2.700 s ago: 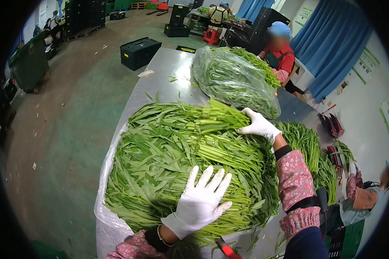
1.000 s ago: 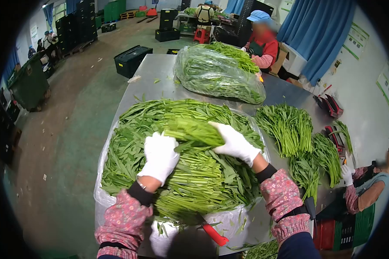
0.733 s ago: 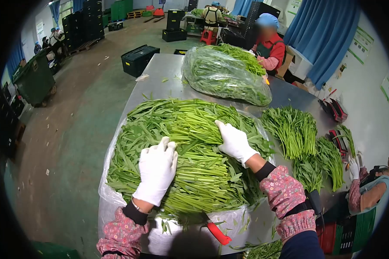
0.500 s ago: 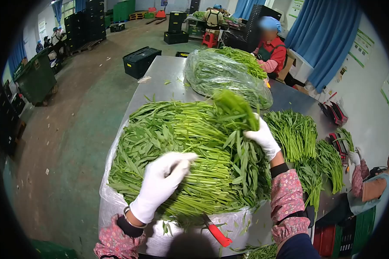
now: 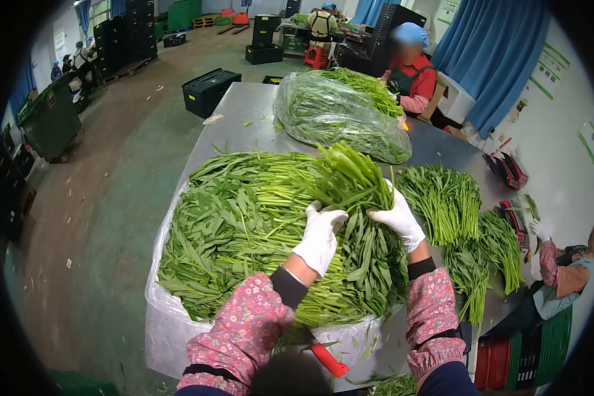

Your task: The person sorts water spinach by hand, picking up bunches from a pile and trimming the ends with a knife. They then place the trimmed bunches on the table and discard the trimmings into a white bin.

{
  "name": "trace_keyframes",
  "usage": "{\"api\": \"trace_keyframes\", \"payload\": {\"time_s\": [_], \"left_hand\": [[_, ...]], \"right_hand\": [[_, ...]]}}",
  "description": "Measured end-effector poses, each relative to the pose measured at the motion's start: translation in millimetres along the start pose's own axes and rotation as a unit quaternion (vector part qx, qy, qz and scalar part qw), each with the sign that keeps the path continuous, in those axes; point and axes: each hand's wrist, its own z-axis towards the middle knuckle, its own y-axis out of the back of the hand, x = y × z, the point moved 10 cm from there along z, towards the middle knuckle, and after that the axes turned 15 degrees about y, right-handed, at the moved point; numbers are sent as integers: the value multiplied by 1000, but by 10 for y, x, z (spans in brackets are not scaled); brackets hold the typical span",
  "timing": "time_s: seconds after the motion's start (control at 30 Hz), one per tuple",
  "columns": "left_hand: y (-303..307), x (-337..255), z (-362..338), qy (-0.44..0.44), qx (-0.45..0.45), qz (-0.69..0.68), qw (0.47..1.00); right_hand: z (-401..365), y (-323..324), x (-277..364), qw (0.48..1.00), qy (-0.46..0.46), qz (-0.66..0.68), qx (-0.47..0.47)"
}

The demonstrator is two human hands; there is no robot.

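A bunch of water spinach (image 5: 353,175) is raised over the pile, its cut stem ends pointing up and away from me. My white-gloved right hand (image 5: 399,218) is closed around the bunch's right side. At its lower left, my gloved left hand (image 5: 320,236) has its fingers curled against the leaves and stems; part of its grip is hidden. Beneath both hands spreads a large pile of water spinach (image 5: 244,244) on a clear plastic sheet (image 5: 178,323). A red-handled knife (image 5: 330,360) lies at the pile's near edge, its blade partly covered.
Tied-looking bunches (image 5: 442,204) lie to the right on the metal table (image 5: 234,122). A plastic bag of greens (image 5: 336,119) sits at the far end, near a co-worker in red (image 5: 422,82). Another person's gloved hand (image 5: 541,230) is at the right edge. Black crates (image 5: 208,89) stand on the floor.
My left hand has moved right and up from over the middle stems to the bunch in my right hand. The raised bunch has tilted slightly and moved a little lower.
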Motion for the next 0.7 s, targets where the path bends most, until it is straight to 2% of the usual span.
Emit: {"api": "trace_keyframes", "payload": {"time_s": [0.07, 0.17, 0.2, 0.23, 0.27, 0.3, 0.33, 0.4, 0.43, 0.53, 0.57, 0.6, 0.67, 0.7], "left_hand": [[-41, 54, 126, 11, 77, 41, 996], [-437, 78, -188, 63, 142, 174, 972], [-484, 94, -243, 46, 154, 200, 967], [-539, 150, -334, 76, 161, 170, 969], [-605, 207, -443, 107, 169, 140, 970], [-735, 162, -616, 85, 181, 167, 965], [-765, 165, -710, 55, 169, 140, 974], [-483, 281, -673, -49, 83, 81, 992], [-455, 226, -851, -93, 42, 37, 994], [-263, 333, -936, -96, 0, -86, 992], [-271, 302, -1006, -108, -13, -102, 989], [-255, 349, -1012, -102, -21, -109, 989], [-215, 449, -1031, -96, -35, -128, 986], [-169, 491, -1012, -91, -37, -134, 986]], "right_hand": [[-2, -81, -1, 1000, -10, 15, 13], [-10, -162, -32, 998, -14, 52, 22], [-15, -211, -28, 997, -15, 72, 26], [-8, -338, 89, 999, -11, 46, 27], [-46, -394, 257, 997, -4, -76, 28], [-105, -430, 366, 974, 49, -219, 19], [-224, -504, 486, 929, 101, -357, 11], [-522, -839, 753, 848, 201, -489, 29], [-616, -950, 826, 837, 215, -500, 61], [-669, -1084, 1041, 824, 142, -487, 252], [-654, -1031, 1178, 822, 123, -452, 324], [-569, -930, 1364, 842, 159, -391, 338], [-305, -399, 1419, 950, 62, -258, 162], [-129, -120, 1265, 975, 15, -220, 28]]}}
